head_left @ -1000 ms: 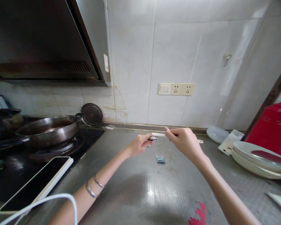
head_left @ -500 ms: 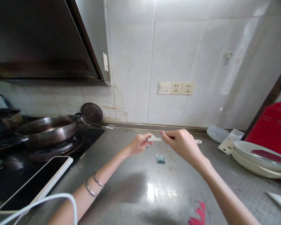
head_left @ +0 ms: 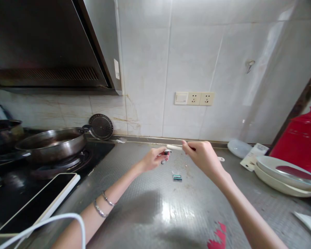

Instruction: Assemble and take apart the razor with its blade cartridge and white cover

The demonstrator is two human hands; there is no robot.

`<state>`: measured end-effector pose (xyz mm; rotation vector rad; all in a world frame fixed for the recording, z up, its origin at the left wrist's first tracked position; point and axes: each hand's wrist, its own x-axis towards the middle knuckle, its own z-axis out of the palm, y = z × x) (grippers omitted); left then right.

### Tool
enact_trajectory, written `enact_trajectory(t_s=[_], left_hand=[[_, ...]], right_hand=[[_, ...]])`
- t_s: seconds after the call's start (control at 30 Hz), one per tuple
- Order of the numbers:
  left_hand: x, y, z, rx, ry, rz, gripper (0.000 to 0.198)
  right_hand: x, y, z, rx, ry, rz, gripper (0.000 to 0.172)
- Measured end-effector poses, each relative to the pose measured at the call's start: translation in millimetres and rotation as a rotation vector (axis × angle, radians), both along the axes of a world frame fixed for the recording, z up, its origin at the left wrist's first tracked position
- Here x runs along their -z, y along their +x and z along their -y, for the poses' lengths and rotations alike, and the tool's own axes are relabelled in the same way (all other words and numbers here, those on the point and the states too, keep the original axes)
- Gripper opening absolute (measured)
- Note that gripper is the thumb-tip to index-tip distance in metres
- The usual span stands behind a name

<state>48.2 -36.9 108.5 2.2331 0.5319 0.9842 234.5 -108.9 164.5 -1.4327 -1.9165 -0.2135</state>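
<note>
My left hand (head_left: 154, 159) pinches a small black-and-silver piece (head_left: 167, 151) between thumb and fingers. My right hand (head_left: 200, 152) is closed around a slim white handle (head_left: 174, 147); its rounded end with a hole shows beyond the hand at the right. The handle's left tip lies just above the small piece, and whether the two touch I cannot tell. What the handle belongs to is unclear. Below the hands, on the steel counter (head_left: 145, 207), lie small green batteries (head_left: 177, 177), side by side.
At the left, a steel pan (head_left: 54, 147) sits on the black stove, with a phone (head_left: 37, 204) and white cable (head_left: 64, 217) nearer me. White dishes (head_left: 282, 183), a card (head_left: 254, 157), a clear lid (head_left: 238, 148) and a red container (head_left: 298, 138) stand at the right.
The white handle has come away from my left fingers, its left tip shifting slightly up and right with my right hand. The black-and-silver piece now shows clearly in my left hand.
</note>
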Motion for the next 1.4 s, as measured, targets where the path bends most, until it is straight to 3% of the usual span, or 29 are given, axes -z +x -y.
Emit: enact_trajectory(t_s=[0.17,0.37,0.53,0.7,0.87,1.0,1.17,1.4], left_hand=[[0.1,-1,-2,0.019,-0.078,0.059,0.016],[-0.1,-2,-3,0.055,-0.155,0.093,0.018],[1.7,-4,-9,0.094,-0.29,0.199,0.023],[1.2,-7,-11,0.085,-0.308,0.19,0.023],[-0.2,-5,-8,0.052,-0.283,0.167,0.018],[0.9,-2,-6,0.007,-0.246,0.126,0.012],[2.1,5,1,0.022,-0.247,0.087,0.01],[2.2,10,9,0.061,-0.281,0.089,0.009]], right_hand=[[1.9,7,-6,-0.146,-0.156,0.038,0.049],[3.9,3,-8,-0.052,0.019,-0.137,0.05],[1.3,0,-2,-0.178,-0.149,-0.115,0.05],[-7.8,-1,5,-0.23,-0.206,-0.449,0.044],[17.6,-23,20,-0.548,-0.56,-1.092,0.03],[37.5,-42,36,-0.671,-0.742,-1.322,0.025],[40.5,-49,40,-0.72,-0.683,-1.421,0.021],[72.6,-64,45,-0.666,-0.714,-1.574,0.028]])
